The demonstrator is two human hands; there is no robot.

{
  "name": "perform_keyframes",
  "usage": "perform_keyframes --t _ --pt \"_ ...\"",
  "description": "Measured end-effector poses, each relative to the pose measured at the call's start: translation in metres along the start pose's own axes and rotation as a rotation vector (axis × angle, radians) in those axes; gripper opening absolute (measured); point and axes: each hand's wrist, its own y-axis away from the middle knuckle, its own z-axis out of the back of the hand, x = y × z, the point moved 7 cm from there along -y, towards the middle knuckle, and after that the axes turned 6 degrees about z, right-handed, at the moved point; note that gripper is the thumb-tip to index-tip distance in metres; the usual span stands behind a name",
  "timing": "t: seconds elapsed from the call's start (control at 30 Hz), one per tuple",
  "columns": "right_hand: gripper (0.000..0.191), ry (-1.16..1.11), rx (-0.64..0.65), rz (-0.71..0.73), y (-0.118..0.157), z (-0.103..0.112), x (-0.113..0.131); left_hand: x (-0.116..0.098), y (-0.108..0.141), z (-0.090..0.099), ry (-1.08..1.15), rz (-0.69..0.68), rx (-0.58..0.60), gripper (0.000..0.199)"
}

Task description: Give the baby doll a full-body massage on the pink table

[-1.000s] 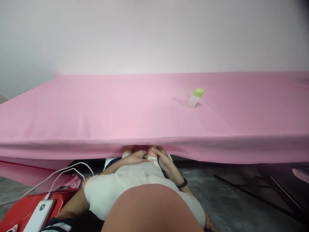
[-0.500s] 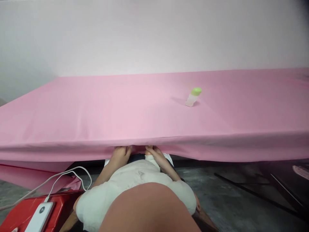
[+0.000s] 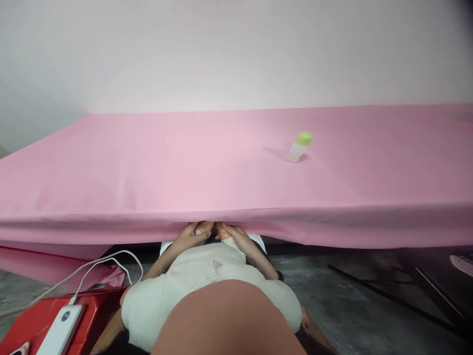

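My left hand (image 3: 191, 238) is at the front edge of the table, low in the head view, thumb and fingers spread around a rounded, skin-coloured shape edged in white. Close beside it, my right hand (image 3: 236, 235) lies with its fingers stretched over a similar shape. These may be my knees, but I cannot be sure. The overhanging cloth hides some fingertips. Away from both hands, a small translucent bottle (image 3: 294, 153) with a lime-green cap (image 3: 304, 138) stands on the pink tablecloth (image 3: 177, 167), right of centre.
A white wall (image 3: 221, 54) rises behind the table. At the lower left, a red stool (image 3: 92, 315) bears a white power bank (image 3: 61, 328) with a white cable (image 3: 107, 259) plugged in. Black metal legs (image 3: 388, 298) stand on the grey floor at right.
My left hand has shifted slightly right and turned, and the rounded shape beside it has come into sight. The right hand stays nearly in place. The view has shifted slightly.
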Motion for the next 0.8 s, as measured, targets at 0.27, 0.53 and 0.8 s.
perform_keyframes --t 0.27,0.53,0.8 --pt "0.053 -0.136 0.155 0.032 0.01 -0.008 0.012 0.005 0.011 0.005 0.207 -0.083 0.076 0.063" --pt "0.049 -0.269 0.235 0.181 0.013 0.002 0.014 0.01 0.017 0.004 0.3 -0.186 0.226 0.07" --pt "0.066 -0.246 0.306 0.266 0.016 0.005 0.014 -0.01 0.027 0.003 0.122 -0.24 0.202 0.063"
